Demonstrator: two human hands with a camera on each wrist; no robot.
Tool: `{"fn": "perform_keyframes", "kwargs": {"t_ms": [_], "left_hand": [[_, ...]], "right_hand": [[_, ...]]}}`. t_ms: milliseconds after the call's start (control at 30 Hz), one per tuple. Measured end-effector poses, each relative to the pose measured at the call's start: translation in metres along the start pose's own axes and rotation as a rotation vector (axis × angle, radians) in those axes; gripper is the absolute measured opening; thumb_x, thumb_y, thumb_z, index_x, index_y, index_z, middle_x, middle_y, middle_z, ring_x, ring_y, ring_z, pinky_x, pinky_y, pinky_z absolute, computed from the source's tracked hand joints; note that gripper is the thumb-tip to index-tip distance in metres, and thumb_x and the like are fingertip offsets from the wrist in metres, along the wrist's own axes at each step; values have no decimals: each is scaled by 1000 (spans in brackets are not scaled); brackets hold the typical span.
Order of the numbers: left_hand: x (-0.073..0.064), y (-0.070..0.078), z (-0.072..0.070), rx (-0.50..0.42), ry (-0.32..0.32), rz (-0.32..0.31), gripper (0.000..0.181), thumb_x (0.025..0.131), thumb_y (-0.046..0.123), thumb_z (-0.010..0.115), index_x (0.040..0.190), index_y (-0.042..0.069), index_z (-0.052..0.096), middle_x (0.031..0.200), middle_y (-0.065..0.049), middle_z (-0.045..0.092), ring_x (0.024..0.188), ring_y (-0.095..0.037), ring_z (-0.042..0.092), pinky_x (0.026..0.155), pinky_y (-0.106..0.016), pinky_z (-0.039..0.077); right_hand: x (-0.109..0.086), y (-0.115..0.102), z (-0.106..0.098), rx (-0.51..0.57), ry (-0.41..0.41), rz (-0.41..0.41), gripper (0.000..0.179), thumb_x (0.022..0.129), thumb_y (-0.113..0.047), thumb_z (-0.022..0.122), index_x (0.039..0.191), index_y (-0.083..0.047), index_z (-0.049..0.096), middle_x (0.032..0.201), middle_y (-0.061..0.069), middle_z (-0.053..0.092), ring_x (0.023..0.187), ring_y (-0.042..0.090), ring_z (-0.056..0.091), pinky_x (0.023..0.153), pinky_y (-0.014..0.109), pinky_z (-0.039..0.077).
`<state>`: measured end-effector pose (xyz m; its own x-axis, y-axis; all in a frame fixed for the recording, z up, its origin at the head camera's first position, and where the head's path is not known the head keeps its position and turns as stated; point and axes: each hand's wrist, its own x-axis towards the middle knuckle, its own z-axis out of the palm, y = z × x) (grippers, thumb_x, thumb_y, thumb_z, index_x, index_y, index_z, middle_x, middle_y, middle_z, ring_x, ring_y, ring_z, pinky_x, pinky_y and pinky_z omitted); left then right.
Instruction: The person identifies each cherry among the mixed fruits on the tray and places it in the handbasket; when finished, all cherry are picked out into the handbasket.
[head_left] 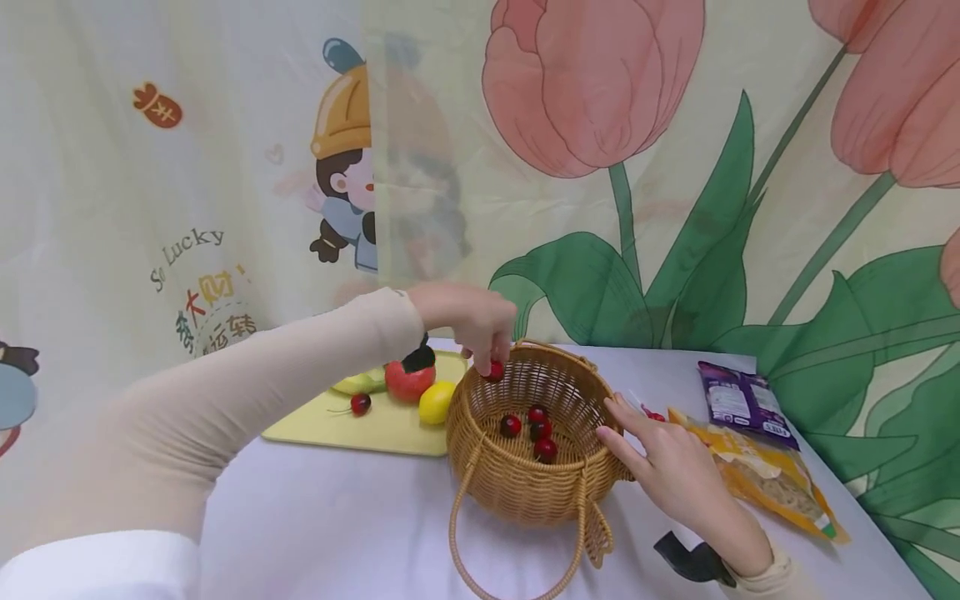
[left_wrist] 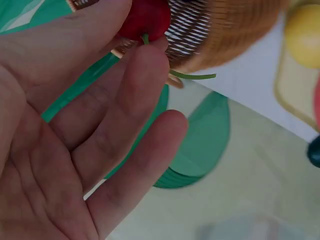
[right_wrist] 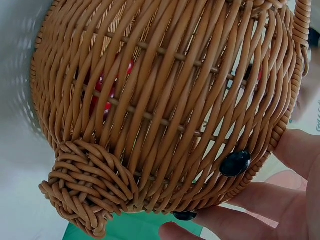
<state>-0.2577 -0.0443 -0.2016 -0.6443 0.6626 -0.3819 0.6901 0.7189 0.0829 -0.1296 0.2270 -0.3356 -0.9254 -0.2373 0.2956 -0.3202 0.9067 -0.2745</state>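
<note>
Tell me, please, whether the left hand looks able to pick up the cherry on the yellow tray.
Probably not yet: the left hand pinches another cherry at the basket, though the tray cherry lies uncovered.

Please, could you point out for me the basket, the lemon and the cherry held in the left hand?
Basket (head_left: 517,490): head view, on its woven front wall.
Lemon (head_left: 438,403): head view, on its yellow middle.
Cherry (left_wrist: 151,18): left wrist view, on its red skin.
</note>
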Motion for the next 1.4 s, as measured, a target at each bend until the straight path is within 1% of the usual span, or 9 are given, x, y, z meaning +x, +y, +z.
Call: {"fn": "perform_keyframes", "kwargs": {"t_ms": [167,333,500,633,833,933,1067,1233,1400], "left_hand": [[29,20,-5,-57,-37,8,22,87,17,82,108,21,82,105,2,79,88,-23,77,81,-36,62],[53,31,-1,-64,-27,63,24,88,16,81,112,21,81,109,1,78,91,-26,76,81,-37,62],[72,41,16,-42,-29,120,26,88,18,81,114,21,80,109,2,78,88,-22,77,74,-29,62],[84,46,31,-64,-38,161,29,88,14,81,116,18,80,109,0,78,86,-22,76,76,-32,63],[103,49,49,24,-6,232,25,86,18,83,112,21,82,105,4,79,90,-9,69,78,-25,60],[110,48,57,67,12,253,24,86,22,84,109,24,82,106,8,79,94,-6,69,84,-24,59],[116,45,65,91,45,249,24,84,26,86,107,28,82,106,12,79,97,-4,70,88,-25,58],[117,45,66,123,107,282,29,83,30,86,111,26,82,105,11,79,98,-5,71,88,-24,58],[118,44,69,148,165,291,31,82,33,87,112,26,81,102,10,79,95,-7,69,88,-27,57]], "right_hand": [[-1,0,0,12,-21,12,57,103,-50,55,148,-14,56,149,18,56,105,41,71,63,34,57],[-1,-1,-1,21,-16,19,57,104,-50,54,148,-14,56,148,17,57,98,38,73,51,23,45],[0,0,-1,19,-16,15,57,104,-50,55,147,-13,57,148,17,57,99,37,73,51,24,46],[1,0,0,10,-7,10,57,104,-50,54,147,-13,57,147,17,57,107,40,71,56,27,51],[1,2,-1,4,4,7,56,104,-48,55,147,-13,57,148,17,57,110,42,70,61,32,56],[1,2,-1,-1,6,1,56,104,-49,55,147,-13,57,148,17,57,114,43,69,70,41,60],[1,3,-2,-7,11,0,56,104,-49,54,148,-14,57,148,17,57,113,42,69,72,44,60],[1,3,-2,-9,17,0,56,104,-48,55,147,-14,57,148,17,57,107,41,71,70,42,60],[-1,3,0,-10,22,-12,54,104,-47,55,147,-14,58,147,16,58,110,41,70,76,48,60]]}}
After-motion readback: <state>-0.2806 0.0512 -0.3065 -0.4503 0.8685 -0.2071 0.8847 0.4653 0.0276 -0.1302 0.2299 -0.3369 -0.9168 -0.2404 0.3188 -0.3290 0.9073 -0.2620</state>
